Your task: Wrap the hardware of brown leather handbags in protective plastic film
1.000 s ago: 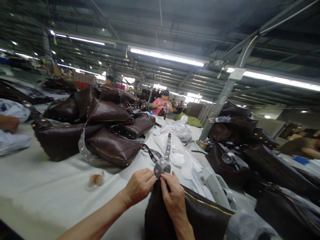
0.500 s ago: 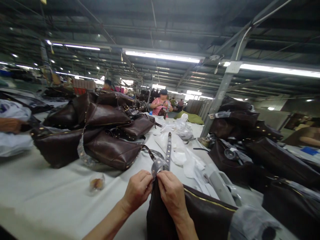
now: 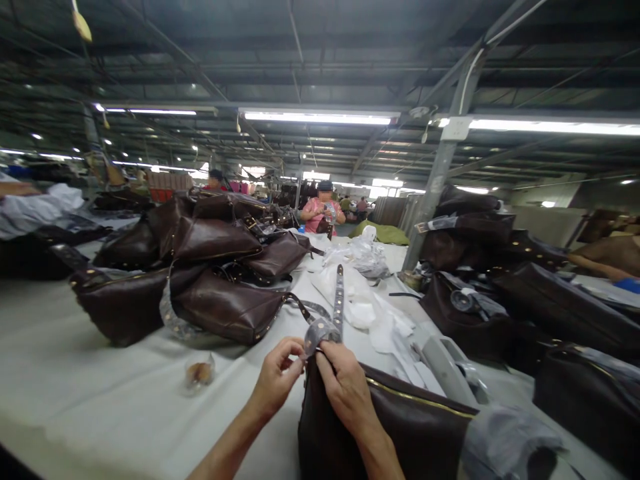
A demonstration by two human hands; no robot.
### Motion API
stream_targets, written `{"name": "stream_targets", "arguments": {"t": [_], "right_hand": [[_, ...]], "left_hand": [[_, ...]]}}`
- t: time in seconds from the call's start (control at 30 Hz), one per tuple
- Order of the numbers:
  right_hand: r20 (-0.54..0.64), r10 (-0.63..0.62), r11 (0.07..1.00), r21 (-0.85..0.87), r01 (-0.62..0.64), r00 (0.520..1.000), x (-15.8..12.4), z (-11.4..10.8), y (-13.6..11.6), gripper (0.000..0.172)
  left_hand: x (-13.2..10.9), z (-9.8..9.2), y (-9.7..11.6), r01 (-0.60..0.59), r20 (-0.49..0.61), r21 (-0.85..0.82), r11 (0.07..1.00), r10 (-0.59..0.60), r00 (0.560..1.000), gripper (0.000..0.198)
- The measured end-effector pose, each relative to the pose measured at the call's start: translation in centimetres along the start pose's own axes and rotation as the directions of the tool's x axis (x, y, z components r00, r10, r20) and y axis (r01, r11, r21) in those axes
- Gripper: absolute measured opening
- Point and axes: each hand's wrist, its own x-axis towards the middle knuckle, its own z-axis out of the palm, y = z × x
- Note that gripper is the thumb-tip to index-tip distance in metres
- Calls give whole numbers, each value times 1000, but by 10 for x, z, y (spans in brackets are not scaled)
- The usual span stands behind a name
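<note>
Landmark: near bag (image 3: 400, 433), dark brown, standing on the table (image 3: 75, 407) directly under both hands. Gold trim runs along its top edge. Interior not visible.
Strap: studded strap (image 3: 339, 300) leaves the near bag's left top corner and runs away toward the far end of the table. Its lower end is wrapped in clear film (image 3: 316, 331).
Left hand: left hand (image 3: 277, 380) sits just left of the near bag's corner, thumb and forefinger pinched together on the edge of the clear film.
Right hand: right hand (image 3: 345, 390) lies over the near bag's top, fingertips closed around the wrapped base of the strap. Judged a steadying hold, keeping strap and bag from shifting while the film is handled.
Pouch: small clear pouch (image 3: 199, 373) left of the near bag, apart from it. Something brown inside; cannot tell what.
Pile: bag pile (image 3: 210, 267) beyond and left of the near bag, similar brown bags heaped loosely.
Paper: white sheets (image 3: 373, 313) beyond the near bag, beside the strap.
Stack: more bags (image 3: 500, 300) right of the near bag.
Co-worker: person in pink (image 3: 323, 210) far beyond the near bag.
</note>
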Motion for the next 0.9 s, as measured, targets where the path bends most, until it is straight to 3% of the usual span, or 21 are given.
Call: {"name": "stream_targets", "arguments": {"t": [0.07, 0.13, 0.23, 0.4, 0.5, 0.7, 0.8, 0.9], "right_hand": [[17, -27, 1000, 17, 26, 999, -1, -3, -3, 17], [12, -42, 998, 52, 41, 999, -3, -5, -4, 18], [-12, -76, 992, 101, 77, 997, -5, -3, 1, 23], [-51, -163, 981, 95, 167, 985, -6, 2, 12, 30], [-53, -173, 983, 45, 175, 984, -6, 4, 10, 26], [-78, -204, 972, -135, 192, 976, -2, 4, 2, 19], [-43, -224, 972, -84, 220, 974, -2, 2, 2, 19], [-22, -218, 974, -66, 216, 976, -3, 1, 2, 21]], "left_hand": [[5, -2, 1, 201, 77, -250, 947, -187, 979, 22], [9, -5, 2, 344, 132, -423, 838, -319, 939, 26], [14, -8, 2, 425, 165, -509, 749, -400, 902, 26], [24, -11, 6, 484, 226, -354, 800, -429, 875, 33], [26, -11, 6, 453, 230, -306, 837, -397, 889, 31], [16, -4, -9, 385, 173, -401, 831, -344, 923, 27], [20, -8, -4, 409, 253, -401, 819, -330, 909, 26], [34, -15, 14, 449, 383, -405, 796, -298, 874, 33]]}}
